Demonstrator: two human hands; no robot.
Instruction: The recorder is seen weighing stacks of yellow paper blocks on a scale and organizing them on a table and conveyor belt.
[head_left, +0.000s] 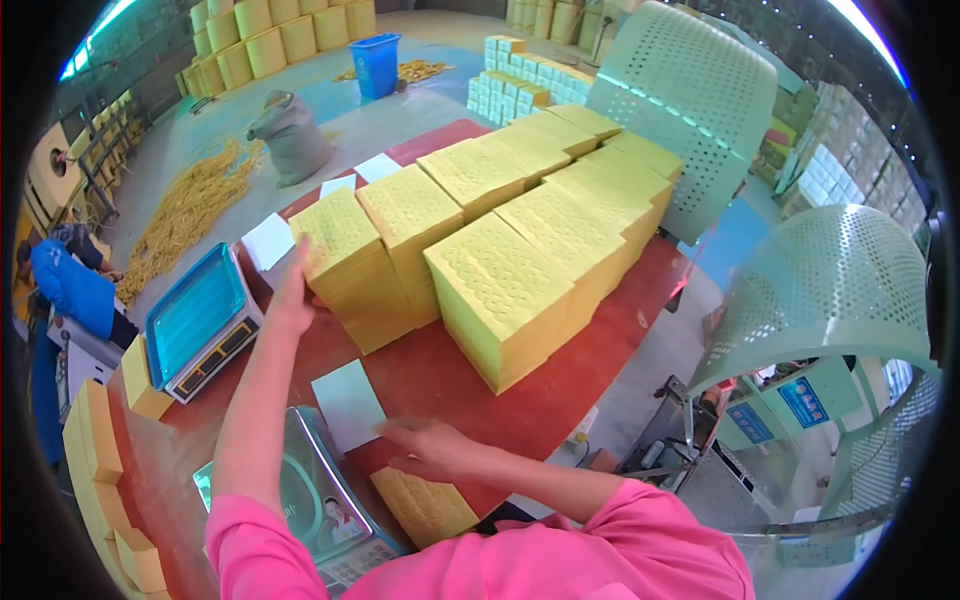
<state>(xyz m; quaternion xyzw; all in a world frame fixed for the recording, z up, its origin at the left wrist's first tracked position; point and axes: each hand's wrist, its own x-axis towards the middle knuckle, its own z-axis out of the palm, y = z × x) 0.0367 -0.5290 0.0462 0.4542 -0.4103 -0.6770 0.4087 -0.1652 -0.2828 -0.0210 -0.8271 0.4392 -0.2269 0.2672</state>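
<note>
Left of centre, the left hand (293, 295) is resting spread against a yellow stack (360, 270); other stacks (505, 275) are already standing unwrapped on the red counter (600, 338). At lower centre, the right hand (435, 452) is meeting a bare white sheet (347, 402), pinching or not unclear.

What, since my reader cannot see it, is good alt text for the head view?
The left hand rests against a stack of patterned yellow paper on a red table, while the right hand is at the edge of a white sheet. More yellow stacks stand to the right; farther off are a grey sack and a blue bin.
</note>
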